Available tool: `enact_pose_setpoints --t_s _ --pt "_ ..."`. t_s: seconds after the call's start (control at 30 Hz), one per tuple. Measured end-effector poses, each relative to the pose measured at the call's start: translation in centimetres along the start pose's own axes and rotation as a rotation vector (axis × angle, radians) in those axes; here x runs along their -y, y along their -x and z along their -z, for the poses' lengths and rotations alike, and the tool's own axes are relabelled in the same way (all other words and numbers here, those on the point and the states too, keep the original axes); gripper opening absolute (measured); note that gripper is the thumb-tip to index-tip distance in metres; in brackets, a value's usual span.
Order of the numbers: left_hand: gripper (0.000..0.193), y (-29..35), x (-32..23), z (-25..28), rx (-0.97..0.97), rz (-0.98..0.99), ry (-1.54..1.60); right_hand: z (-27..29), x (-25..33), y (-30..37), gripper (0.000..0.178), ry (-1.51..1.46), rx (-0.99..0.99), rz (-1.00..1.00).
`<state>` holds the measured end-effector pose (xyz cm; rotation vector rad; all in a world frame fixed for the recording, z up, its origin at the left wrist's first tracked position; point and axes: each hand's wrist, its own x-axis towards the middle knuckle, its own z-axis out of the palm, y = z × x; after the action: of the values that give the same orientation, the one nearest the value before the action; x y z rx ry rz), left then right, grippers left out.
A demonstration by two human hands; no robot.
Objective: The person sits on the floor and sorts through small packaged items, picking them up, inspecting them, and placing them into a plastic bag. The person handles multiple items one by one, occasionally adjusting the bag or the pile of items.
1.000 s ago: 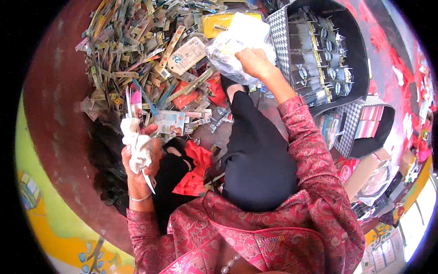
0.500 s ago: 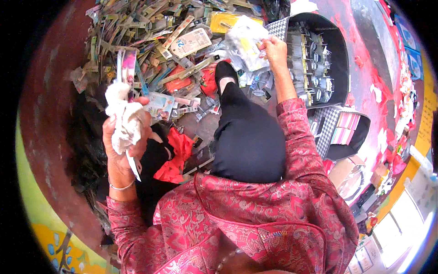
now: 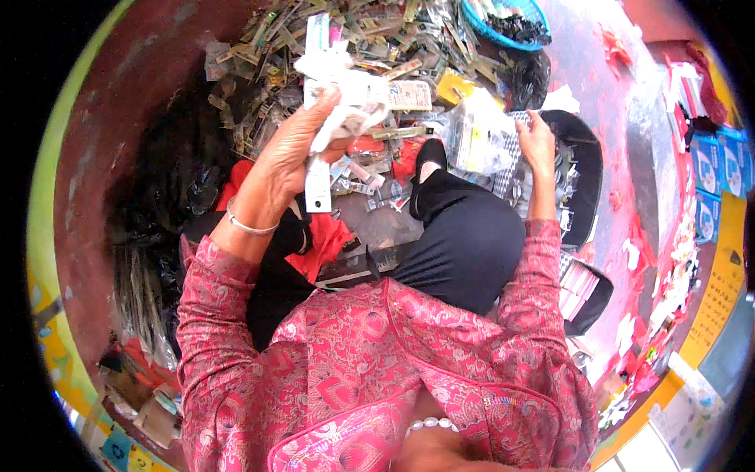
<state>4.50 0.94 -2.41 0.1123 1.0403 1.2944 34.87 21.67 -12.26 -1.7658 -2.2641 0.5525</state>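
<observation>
My left hand (image 3: 303,141) is closed around a crumpled white cloth (image 3: 358,106) and a long, narrow packet (image 3: 318,35), whose pale blue and white end rises above the cloth. A white strip (image 3: 318,189) with a small hole hangs below the same hand. Over on the right, my right hand (image 3: 538,145) curls its fingers at the checked black-and-white edge of a dark box (image 3: 582,173). A clear plastic bag (image 3: 480,134) with yellow and white contents lies against that edge, left of my fingers. Clear packets stand in rows inside the box, partly hidden by my arm.
A large heap of slim packets (image 3: 267,94) spreads ahead of my feet. Behind it stands a blue basket (image 3: 491,35) beside a black bag (image 3: 531,79). A smaller box of pink-edged cards (image 3: 582,287) sits at right. Black plastic (image 3: 157,189) lies to the left.
My left hand has moved up and to the right over the heap with the cloth and packet. The view has shifted, bringing the blue basket in; my right hand stays at the box's edge.
</observation>
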Motion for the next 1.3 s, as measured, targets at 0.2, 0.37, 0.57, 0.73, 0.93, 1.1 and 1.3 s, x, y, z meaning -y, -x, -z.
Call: enact_pose_setpoints --t_s 0.2,0.37,0.57,0.73,0.93,1.1,1.3 --pt "0.040 1.2 -0.3 -1.8 0.159 -0.154 -0.192 9.6 19.2 5.9 0.046 -0.769 0.387 0.517" --pt "0.045 1.4 -0.6 -1.5 0.162 -0.222 -0.091 6.8 25.4 7.1 0.057 -0.393 0.292 0.991" --pt "0.066 1.6 -1.4 0.7 0.257 -0.239 -0.162 6.0 26.5 8.6 0.053 -0.404 0.215 0.939" --pt "0.060 2.5 -1.7 1.6 0.306 -0.161 -0.169 4.2 24.6 6.7 0.037 -0.603 0.239 0.737" --pt "0.042 2.4 -2.0 2.4 0.284 -0.101 -0.101 6.1 23.2 4.0 0.022 -0.935 -0.181 0.412" --pt "0.027 2.5 -1.6 1.3 0.315 -0.141 -0.120 4.2 26.9 8.8 0.022 -0.372 -0.218 0.993" --pt "0.035 1.9 -1.7 2.6 0.361 -0.048 0.228 6.4 20.9 2.9 0.024 -1.663 0.101 0.058"
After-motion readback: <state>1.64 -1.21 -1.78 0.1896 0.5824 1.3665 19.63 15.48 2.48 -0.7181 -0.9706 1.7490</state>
